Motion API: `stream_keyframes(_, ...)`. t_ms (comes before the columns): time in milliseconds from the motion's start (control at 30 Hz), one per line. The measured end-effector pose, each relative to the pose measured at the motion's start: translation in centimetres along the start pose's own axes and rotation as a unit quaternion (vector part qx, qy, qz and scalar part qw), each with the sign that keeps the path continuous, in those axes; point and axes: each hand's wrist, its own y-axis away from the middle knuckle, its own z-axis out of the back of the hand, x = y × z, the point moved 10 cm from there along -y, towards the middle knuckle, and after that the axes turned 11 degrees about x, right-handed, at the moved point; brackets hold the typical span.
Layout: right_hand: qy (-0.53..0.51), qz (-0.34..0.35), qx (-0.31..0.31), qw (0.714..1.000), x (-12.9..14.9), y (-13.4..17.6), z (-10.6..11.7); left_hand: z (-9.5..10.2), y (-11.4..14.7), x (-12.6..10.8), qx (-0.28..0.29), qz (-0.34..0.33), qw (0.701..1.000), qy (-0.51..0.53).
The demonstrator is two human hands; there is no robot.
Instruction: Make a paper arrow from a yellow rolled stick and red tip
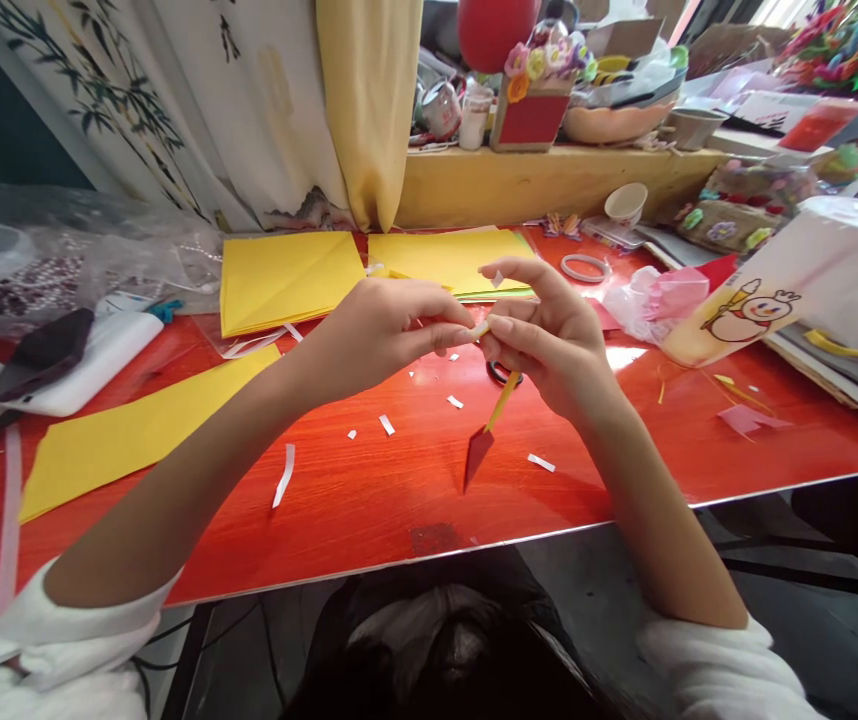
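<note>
Head view, the only one; clock read from the joined fingertips, twelve pointing away from the wearer. Left hand [393, 318] comes in from nine, thumb and forefinger pinched on one end of a small pale strip [481, 329]. Right hand [558, 345] comes in from three, thumb and fingers pinched on the other end, its forefinger raised and apart; a white slip [497, 280] at that fingertip, looks stuck on. Pale strip sits at dial centre, above the red table [369, 525]. At six, below the right hand, a yellow strip [502, 402] hangs slanted, ending in a pointed red piece [478, 460]. Its upper end is hidden by the fingers; cannot tell whether it joins the pale strip. Behind it, a black loop [496, 376], perhaps a scissors handle. White scrap [541, 462] at five, another scrap [386, 425] between seven and eight. Long yellow sheet [140, 430] between eight and nine; left paper stack [292, 290] between nine and ten, right paper stack [448, 255] near eleven. Ring [585, 268] at two; drink cup [736, 300] at three. My reading: step in hand is fine fingertip work on the pale strip. Next move likely calls for a light two-sided pinch, right forefinger kept clear so the slip doesn't catch, and the hanging red piece left unbent.
</note>
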Motion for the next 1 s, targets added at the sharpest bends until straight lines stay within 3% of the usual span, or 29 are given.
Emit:
stream_keyframes(100, 0.003, 0.02, 0.003, 1.0, 0.3, 0.0, -0.1, -0.8, -0.1, 0.9, 0.033, 0.019, 0.994, 0.1)
stream_keyframes(233, 0.036, 0.04, -0.009, 0.999, 0.8, 0.1, 0.0, -0.9, 0.1, 1.2, 0.027, 0.03, 0.987, 0.156)
stream_keyframes(400, 0.065, 0.053, 0.008, 0.996, 1.2, 0.2, -0.3, -1.0, 0.1, 1.3, 0.021, 0.033, 0.983, 0.179)
stream_keyframes(667, 0.061, 0.08, 0.066, 0.993, 1.3, 0.2, -1.1, -1.4, 0.0, 2.6, 0.074, 0.039, 0.97, 0.228)
stream_keyframes(1000, 0.1, 0.09, 0.082, 0.987, 1.6, 0.5, -1.5, -1.9, 0.1, 1.6, 0.106, 0.033, 0.969, 0.221)
